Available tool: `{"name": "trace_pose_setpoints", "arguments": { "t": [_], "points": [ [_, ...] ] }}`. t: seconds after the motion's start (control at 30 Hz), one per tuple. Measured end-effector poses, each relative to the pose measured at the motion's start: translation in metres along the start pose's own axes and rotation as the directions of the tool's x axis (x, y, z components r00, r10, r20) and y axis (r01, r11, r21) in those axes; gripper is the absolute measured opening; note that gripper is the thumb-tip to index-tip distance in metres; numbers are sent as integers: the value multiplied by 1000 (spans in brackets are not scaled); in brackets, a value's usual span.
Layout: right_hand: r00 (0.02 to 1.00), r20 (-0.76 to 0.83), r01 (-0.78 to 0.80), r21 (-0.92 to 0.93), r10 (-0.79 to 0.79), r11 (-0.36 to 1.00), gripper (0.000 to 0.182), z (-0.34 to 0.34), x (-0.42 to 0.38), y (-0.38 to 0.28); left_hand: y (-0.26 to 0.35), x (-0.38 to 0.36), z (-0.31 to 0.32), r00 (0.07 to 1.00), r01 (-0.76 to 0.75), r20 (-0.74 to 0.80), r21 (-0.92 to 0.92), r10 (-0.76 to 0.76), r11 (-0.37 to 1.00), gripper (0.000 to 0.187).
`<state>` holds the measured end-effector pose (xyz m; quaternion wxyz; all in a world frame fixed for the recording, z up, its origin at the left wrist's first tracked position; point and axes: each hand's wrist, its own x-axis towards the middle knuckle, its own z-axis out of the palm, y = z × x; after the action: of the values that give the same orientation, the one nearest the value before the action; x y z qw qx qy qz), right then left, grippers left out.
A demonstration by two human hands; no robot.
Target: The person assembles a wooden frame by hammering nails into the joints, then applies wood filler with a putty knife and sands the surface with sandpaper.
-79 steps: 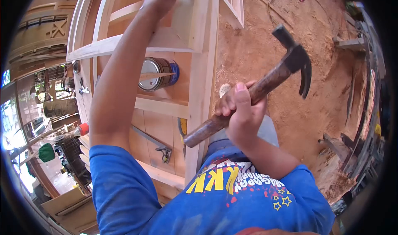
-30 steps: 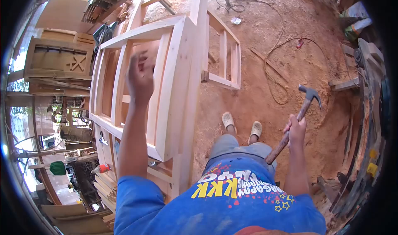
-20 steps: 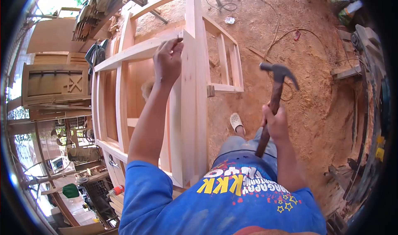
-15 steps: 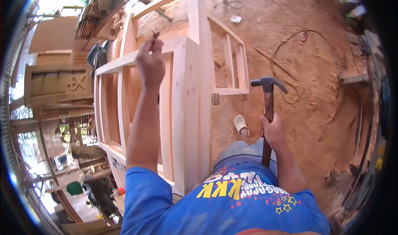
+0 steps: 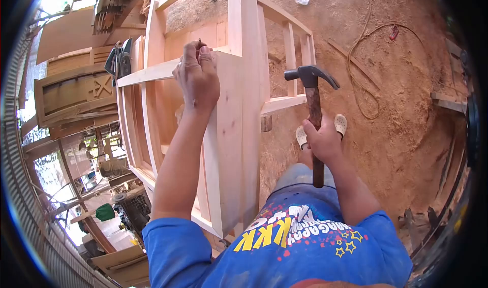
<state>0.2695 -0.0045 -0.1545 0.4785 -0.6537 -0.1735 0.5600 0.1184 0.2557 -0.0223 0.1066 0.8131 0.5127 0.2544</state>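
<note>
Hammer [image 5: 314,105] in the right hand [image 5: 324,139] — left hand [image 5: 198,80] pinching a nail [image 5: 200,42].

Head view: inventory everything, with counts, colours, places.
Wooden-handled claw hammer: one, black and brown, right of centre
Thin nail-like piece: one, dark, upper centre
Slatted box-like wooden frame: one, pale, centre
Open wooden frame: one, pale, upper centre-right
Carved wooden panel: one, brown, left
Stacked boards: several, brown, upper left
Bulky tool: one, dark, upper left
Background clutter: uncounted, mixed, left
Earthen floor: one, reddish, right
Looped cord: one, tan, on floor
Perforated clogs: two, cream, centre-right
Printed T-shirt: one, blue, bottom
Left hand: one, bare, on nail-like piece
Right hand: one, bare, on hammer
</note>
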Motion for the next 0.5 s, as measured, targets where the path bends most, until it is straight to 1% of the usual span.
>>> {"name": "trace_pose_setpoints", "arguments": {
  "t": [0.07,0.13,0.17,0.23,0.27,0.33,0.37,0.43,0.47,0.5],
  "points": [
    [996,52,-76,29,74,997,27,8,3,-12,5,0,-6,997,66,30,-6,-65,998,16],
    [996,93,5,70,-11,998,26,11,8,-6,12,1,-6,994,107,35,-44,-106,993,17],
    [992,110,45,95,-56,994,26,12,11,-3,13,1,-7,994,112,21,-98,-110,989,17],
    [985,119,116,73,-125,990,26,8,14,-6,9,1,-5,993,114,-7,-213,-119,970,17],
    [981,120,149,57,-155,987,26,6,14,-7,7,2,-4,994,91,-36,-231,-102,969,18],
    [987,114,107,90,-116,990,26,3,15,-6,2,1,-1,993,52,-91,-265,-78,963,19],
    [989,110,89,107,-101,990,26,2,15,-7,-1,1,-1,992,-4,-126,-187,-20,982,18],
    [994,112,-10,62,3,998,28,-5,9,-19,-9,2,-3,977,-127,-178,-20,121,992,18],
    [993,110,-59,47,54,997,28,-7,7,-24,-11,4,-5,970,-143,-199,11,142,990,19],
    [996,87,-35,8,34,999,29,-10,4,-26,-10,3,-7,963,-160,-214,41,165,986,20]
  ]
}}
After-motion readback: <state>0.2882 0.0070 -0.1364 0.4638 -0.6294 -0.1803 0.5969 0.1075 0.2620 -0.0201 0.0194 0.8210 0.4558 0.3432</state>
